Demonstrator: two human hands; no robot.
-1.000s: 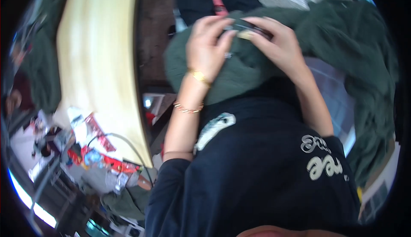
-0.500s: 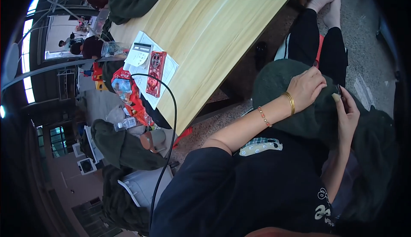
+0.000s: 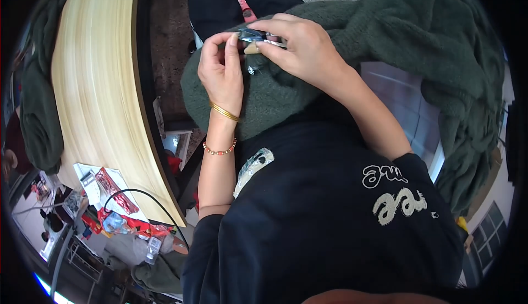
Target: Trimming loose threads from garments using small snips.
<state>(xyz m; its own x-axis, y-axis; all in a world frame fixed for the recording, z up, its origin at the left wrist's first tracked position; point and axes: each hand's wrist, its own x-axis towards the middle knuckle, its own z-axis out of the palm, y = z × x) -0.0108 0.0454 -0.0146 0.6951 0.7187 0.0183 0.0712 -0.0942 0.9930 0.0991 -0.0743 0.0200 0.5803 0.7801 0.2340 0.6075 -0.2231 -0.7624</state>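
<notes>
Pinching a small shiny tool (image 3: 258, 36) between them, both hands meet over a dark green knitted garment (image 3: 396, 45) bunched in the person's lap. The left hand (image 3: 223, 67) has its thumb and forefinger curled in, their tips pressed on the left end of the tool. The right hand (image 3: 300, 43) comes in from the right, its fingers closed over the tool's far side and a pale bit of material just under it; what exactly that bit is cannot be told. The tool sits at the far middle of the scene, touching the knit, with a tiny light spot on the wool just near of it.

On the left wrist sit gold bangles (image 3: 224, 111), and nearer along the forearm a beaded bracelet (image 3: 219, 150). The person wears a dark sweatshirt (image 3: 330, 227) with pale lettering on the chest.

To the left stands a light wooden table (image 3: 93, 95), its edge curving with the lens. On its near end lie white papers (image 3: 88, 177) and red packets (image 3: 113, 186), with a black cable (image 3: 137, 194) looping over the edge. Another green cloth (image 3: 36, 117) hangs at the table's far-left side.
</notes>
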